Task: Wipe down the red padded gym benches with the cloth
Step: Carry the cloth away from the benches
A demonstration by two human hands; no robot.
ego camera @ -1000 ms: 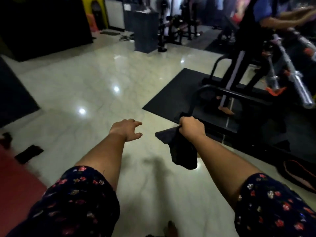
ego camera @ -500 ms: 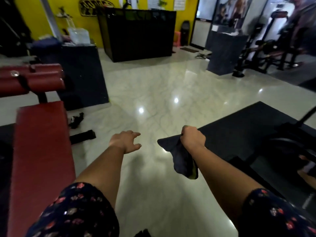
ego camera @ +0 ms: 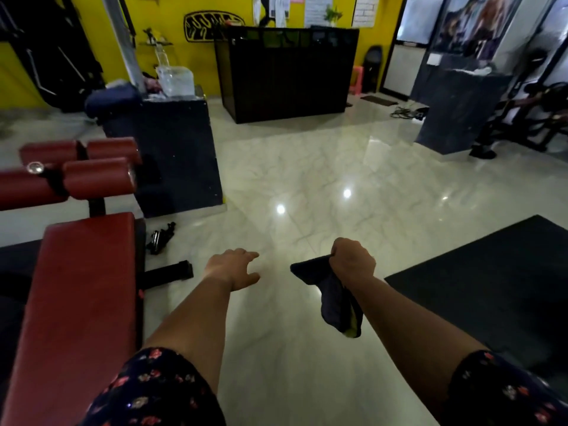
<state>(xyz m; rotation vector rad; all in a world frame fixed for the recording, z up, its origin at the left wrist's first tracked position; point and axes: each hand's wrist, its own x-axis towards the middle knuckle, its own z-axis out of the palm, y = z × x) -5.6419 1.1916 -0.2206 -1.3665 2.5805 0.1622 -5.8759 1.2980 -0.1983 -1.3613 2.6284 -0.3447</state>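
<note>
While the right hand [ego camera: 353, 261] grips a dark cloth [ego camera: 333, 295] well right of the red padded bench [ego camera: 83, 290], the left hand [ego camera: 233, 267], loosely spread and empty, risks nothing, yet the dangling cloth could drag across the floor.

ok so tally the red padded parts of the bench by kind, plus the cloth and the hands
red bench pad: 1
red roller pads: 4
cloth: 1
hands, left hand and right hand: 2
total: 8
</note>
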